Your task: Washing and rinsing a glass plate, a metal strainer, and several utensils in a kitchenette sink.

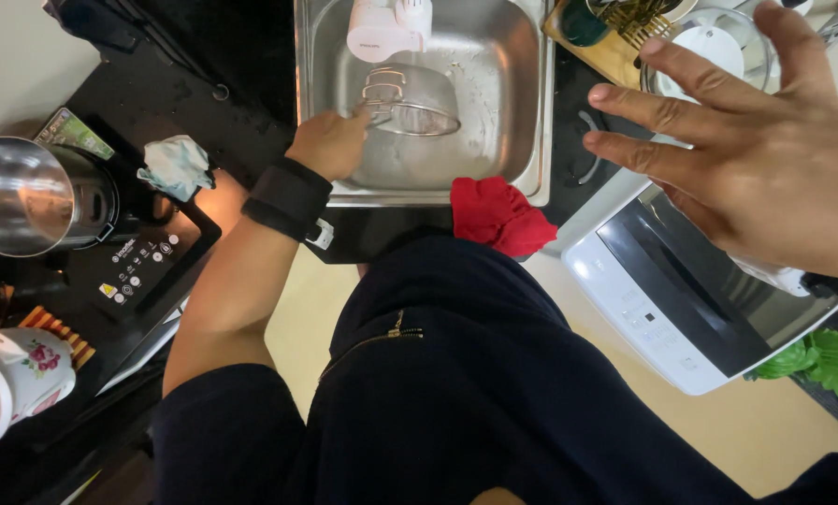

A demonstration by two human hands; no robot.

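We take the sink (522, 112) as our landmark. Our left hand (330, 142) is at its front-left rim and is closed around the wire handle of a metal strainer (410, 98), which lies inside the basin, under the white tap head (388, 26) at the back wall. We judge that the strainer is kept low in the basin so that water falls into the sink and not on the counter; the basin floor looks wet. A black band (286, 198) sits on this wrist.

Our right hand (751, 154) is to the right of the sink, raised close to the camera, with the fingers spread wide and nothing in it. It hovers in front of a round lid (709, 42) and a wooden board (606, 51), so we cannot see all that lies there.

A red cloth (498, 215) hangs over the front edge of the sink, near its right corner. Right of the sink and lower stands a white washing machine (662, 309), with green leaves (812, 360) beside it.

Left of the sink, on the black counter, lies a crumpled pale cloth (176, 164), then a steel pot (31, 196) on an induction cooker (143, 266), and a white flowered kettle (17, 379) further left and nearer to us. Nothing stands between the left hand and the strainer; our own dark clothes (456, 393) hide the floor below the sink.
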